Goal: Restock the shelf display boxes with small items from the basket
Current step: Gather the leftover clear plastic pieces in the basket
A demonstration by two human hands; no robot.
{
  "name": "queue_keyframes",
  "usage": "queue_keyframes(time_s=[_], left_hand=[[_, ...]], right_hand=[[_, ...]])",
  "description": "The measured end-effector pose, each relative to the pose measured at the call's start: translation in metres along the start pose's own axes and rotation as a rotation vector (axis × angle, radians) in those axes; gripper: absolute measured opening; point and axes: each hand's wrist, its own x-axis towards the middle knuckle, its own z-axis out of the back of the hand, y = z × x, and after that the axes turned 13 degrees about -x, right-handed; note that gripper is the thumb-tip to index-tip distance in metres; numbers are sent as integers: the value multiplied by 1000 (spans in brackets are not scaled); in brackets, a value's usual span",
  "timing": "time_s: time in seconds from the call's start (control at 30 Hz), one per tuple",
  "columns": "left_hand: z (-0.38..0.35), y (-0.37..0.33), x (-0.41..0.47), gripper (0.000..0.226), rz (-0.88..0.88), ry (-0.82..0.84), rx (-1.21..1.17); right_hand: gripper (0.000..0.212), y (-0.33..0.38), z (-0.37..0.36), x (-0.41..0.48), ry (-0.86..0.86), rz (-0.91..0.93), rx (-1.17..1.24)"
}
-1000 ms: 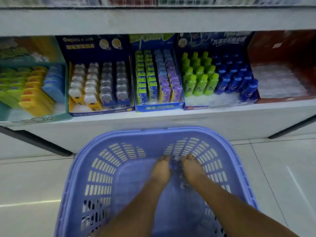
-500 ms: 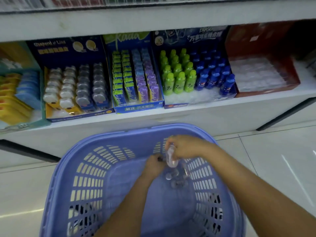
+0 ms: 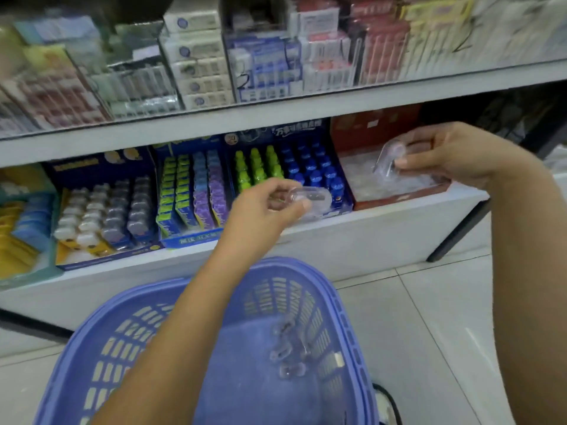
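My right hand (image 3: 451, 154) pinches a small clear plastic item (image 3: 391, 156) over the red display box (image 3: 395, 191), which holds several clear items. A second clear plastic item (image 3: 310, 197) is held in my left hand (image 3: 264, 210), in front of the blue box of green and blue bottles (image 3: 285, 170). Below both arms stands the purple basket (image 3: 346, 317), with a few clear items (image 3: 288, 354) lying on its bottom.
The lower shelf (image 3: 383, 228) also carries a blue box of green and purple packs (image 3: 193, 194), a box of white and grey items (image 3: 101, 210) and yellow packs (image 3: 18, 240) at the left. The upper shelf (image 3: 276, 108) holds several boxed goods. The floor is of white tiles (image 3: 429, 317).
Both hands have left the basket and risen to the lower shelf, each with a clear item. The right hand has gone right, over the red box. The view has tilted up.
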Motion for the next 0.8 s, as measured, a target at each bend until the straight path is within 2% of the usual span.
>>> queue_keyframes(time_s=[0.1,0.27,0.37,0.47,0.57,0.67,0.8], left_hand=[[-27,-15,39,25,-102,1,108],[-67,-16,97,32,-288,-6,339],[-80,-10,124,35,-309,40,547],[-88,-2,145,36,-301,82,729],[-96,3,161,34,-263,106,804],[-105,4,171,17,-182,133,845],[-108,1,179,10,-116,195,917]], right_hand=[[33,-8,11,28,-191,0,-306],[26,-26,3,79,-500,152,-544],[20,-44,-2,105,-499,241,-562],[22,-64,-10,122,-495,321,-492],[31,-78,-13,133,-427,371,-474],[41,-80,-7,138,-384,384,-457],[36,-76,-12,136,-356,436,-518]])
